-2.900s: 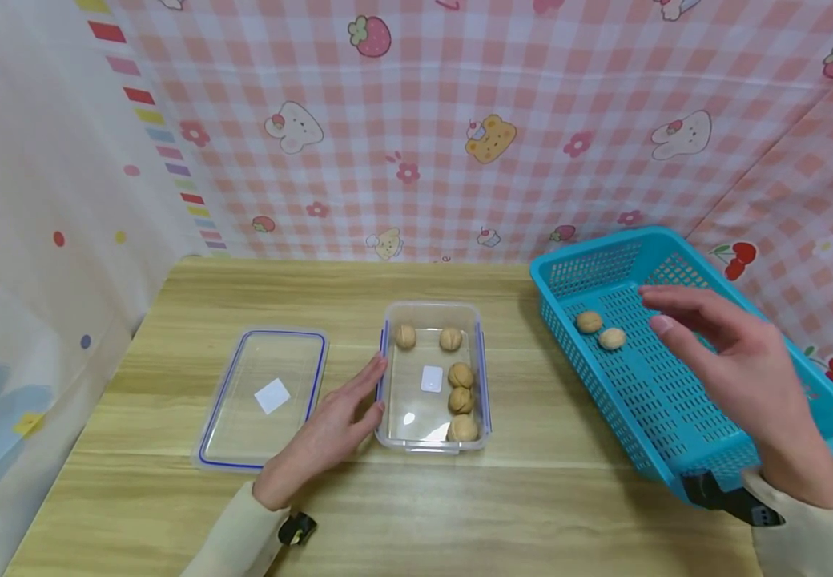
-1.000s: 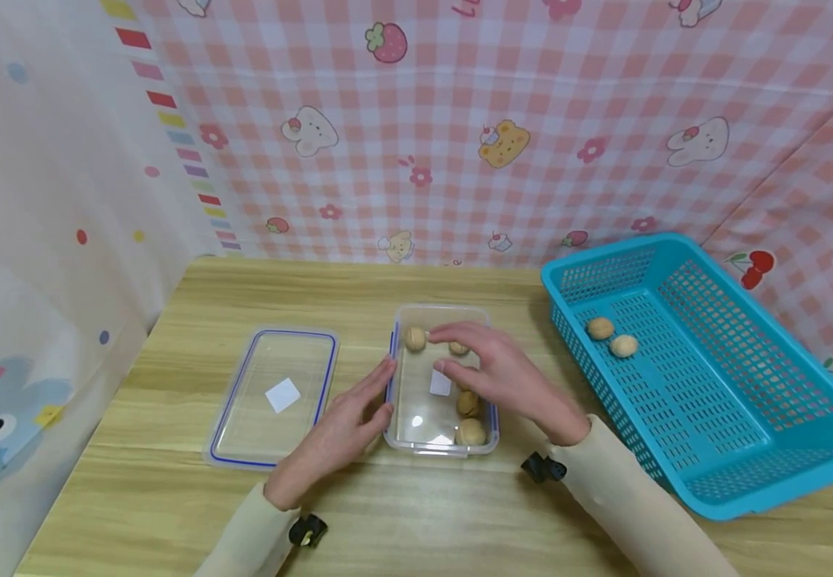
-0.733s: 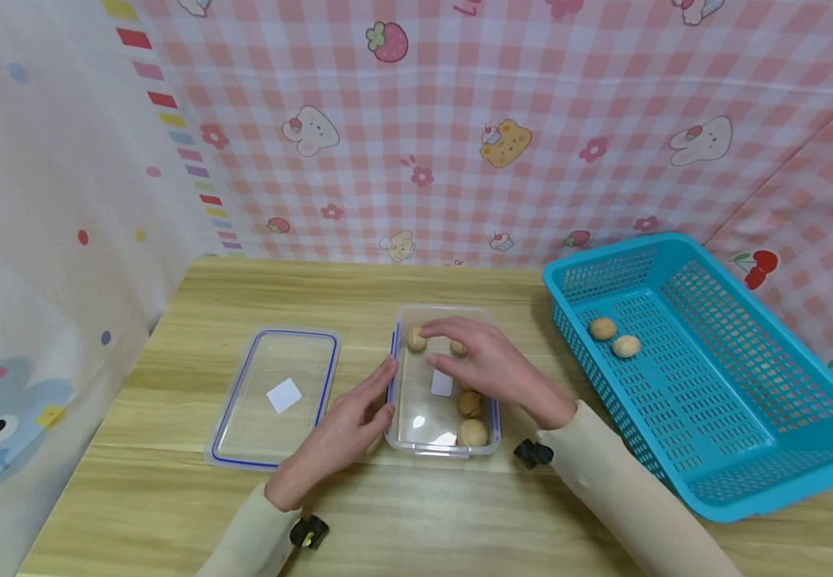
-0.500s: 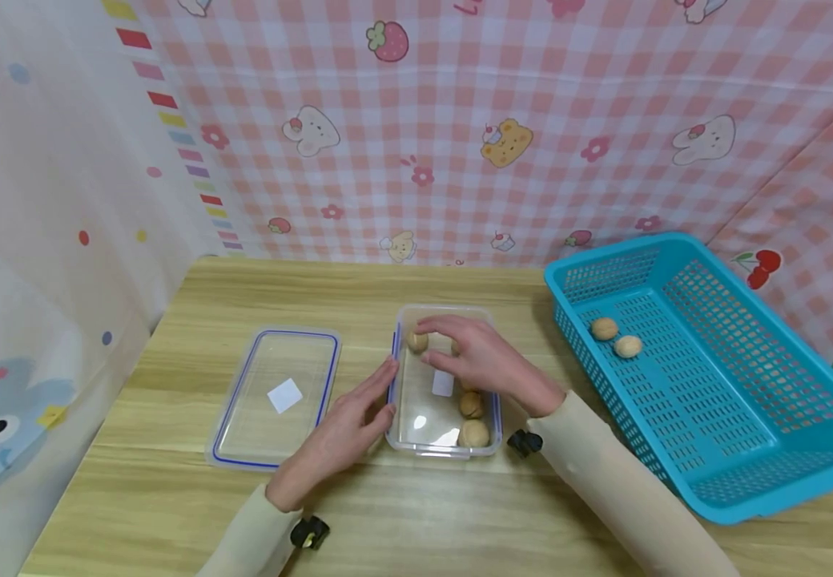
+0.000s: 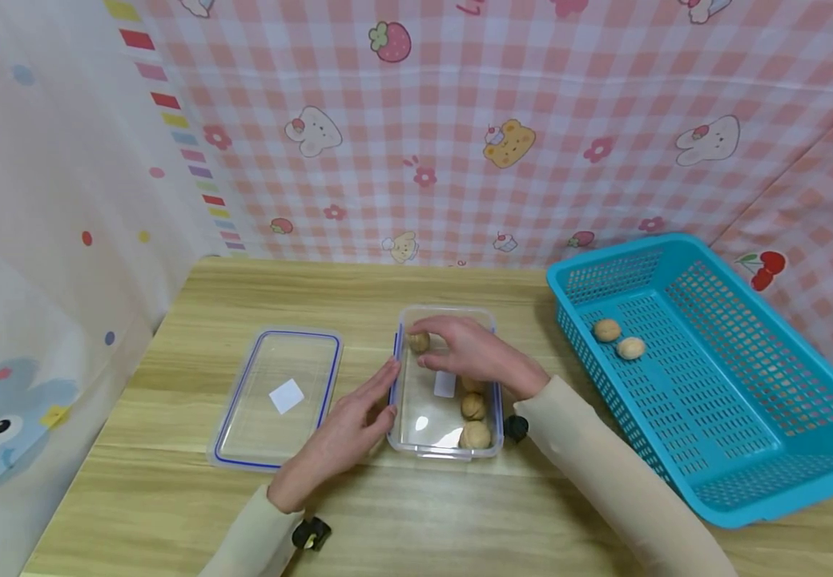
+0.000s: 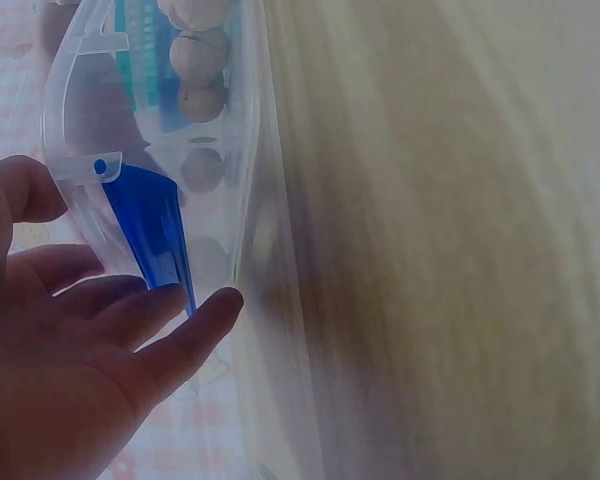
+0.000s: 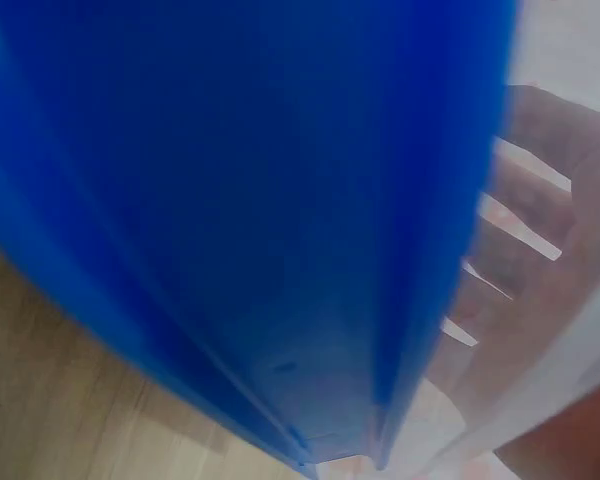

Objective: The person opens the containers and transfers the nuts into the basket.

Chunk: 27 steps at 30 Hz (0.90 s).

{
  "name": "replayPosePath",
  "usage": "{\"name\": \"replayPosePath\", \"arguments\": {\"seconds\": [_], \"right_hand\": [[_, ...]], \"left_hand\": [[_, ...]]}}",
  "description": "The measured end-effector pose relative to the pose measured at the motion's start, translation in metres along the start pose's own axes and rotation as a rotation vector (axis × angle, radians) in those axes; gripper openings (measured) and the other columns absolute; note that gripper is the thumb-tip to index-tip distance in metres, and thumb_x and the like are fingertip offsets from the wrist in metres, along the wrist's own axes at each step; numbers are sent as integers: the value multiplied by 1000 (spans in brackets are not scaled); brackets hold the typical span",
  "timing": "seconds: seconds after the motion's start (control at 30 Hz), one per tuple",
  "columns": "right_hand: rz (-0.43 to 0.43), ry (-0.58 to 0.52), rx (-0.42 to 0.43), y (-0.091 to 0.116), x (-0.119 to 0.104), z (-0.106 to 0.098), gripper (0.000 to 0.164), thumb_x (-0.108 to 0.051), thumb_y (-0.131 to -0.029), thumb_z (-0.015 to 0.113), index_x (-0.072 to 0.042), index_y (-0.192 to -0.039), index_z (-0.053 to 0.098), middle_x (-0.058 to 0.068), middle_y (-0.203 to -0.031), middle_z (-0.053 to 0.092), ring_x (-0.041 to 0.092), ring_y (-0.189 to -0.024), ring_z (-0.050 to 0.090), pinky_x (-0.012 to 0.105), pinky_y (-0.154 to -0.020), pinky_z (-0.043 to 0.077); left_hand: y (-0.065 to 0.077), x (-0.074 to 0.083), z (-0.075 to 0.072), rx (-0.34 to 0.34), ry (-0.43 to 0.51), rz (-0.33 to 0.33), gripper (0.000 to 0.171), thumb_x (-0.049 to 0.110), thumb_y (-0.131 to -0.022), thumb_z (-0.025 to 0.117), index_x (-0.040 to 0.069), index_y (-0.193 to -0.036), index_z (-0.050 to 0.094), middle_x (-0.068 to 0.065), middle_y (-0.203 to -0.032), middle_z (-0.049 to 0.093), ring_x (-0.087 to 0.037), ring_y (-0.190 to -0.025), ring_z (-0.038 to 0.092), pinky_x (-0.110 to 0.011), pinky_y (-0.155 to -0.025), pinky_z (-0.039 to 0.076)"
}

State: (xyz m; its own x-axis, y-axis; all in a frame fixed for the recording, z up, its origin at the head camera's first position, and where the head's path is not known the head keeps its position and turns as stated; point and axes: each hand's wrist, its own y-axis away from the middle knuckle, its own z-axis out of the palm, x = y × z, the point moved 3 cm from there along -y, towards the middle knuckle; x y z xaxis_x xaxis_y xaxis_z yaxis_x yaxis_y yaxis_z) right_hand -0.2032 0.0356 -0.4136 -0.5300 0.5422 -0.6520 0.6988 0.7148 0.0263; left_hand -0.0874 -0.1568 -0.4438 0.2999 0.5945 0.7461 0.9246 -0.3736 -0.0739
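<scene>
A clear plastic box (image 5: 427, 417) with blue side clips stands on the table and holds several walnuts. My left hand (image 5: 340, 433) lies along its left side, fingers extended; in the left wrist view they spread beside the blue clip (image 6: 155, 230). My right hand (image 5: 470, 349) reaches over the right wall into the box. Its thumb and forefinger stand on either side of the back-left walnut (image 5: 419, 342); whether they touch it is unclear. The back-right walnut is hidden under this hand. More walnuts (image 5: 474, 435) line the right side. The right wrist view is mostly filled by a blue clip.
A clear lid (image 5: 251, 433) with a blue seal and a white label lies left of the box. At the right, a turquoise basket (image 5: 737, 513) holds two walnuts (image 5: 630, 348). A checked cloth (image 5: 359, 152) hangs behind the table (image 5: 402, 521).
My right hand has come from above the basket to the box, then slid left and back to the back-left walnut. My left hand has stayed at the box's side. The view has shifted slightly.
</scene>
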Motion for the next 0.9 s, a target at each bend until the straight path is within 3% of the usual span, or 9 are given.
{"name": "replayPosePath", "arguments": {"seconds": [0.6, 0.9], "right_hand": [[17, 47, -85, -10, 8, 7, 58, -17, -93, 78, -7, -146, 58, 11, -145, 61, 28, -136, 55, 45, -118, 41], [-31, 123, -112, -8, 6, 9, 49, -16, -91, 79, -8, -138, 66, 12, -141, 62, 29, -130, 58, 45, -114, 46]], "left_hand": [[1, 1, -1, -6, 11, -17, 63, 12, -104, 58, 3, -160, 31, -11, -168, 25, -29, -151, 32, -43, -122, 28], [1, 0, 0, -15, 9, -32, 62, 14, -104, 57, 3, -160, 31, -10, -168, 25, -28, -151, 31, -43, -123, 27]]}}
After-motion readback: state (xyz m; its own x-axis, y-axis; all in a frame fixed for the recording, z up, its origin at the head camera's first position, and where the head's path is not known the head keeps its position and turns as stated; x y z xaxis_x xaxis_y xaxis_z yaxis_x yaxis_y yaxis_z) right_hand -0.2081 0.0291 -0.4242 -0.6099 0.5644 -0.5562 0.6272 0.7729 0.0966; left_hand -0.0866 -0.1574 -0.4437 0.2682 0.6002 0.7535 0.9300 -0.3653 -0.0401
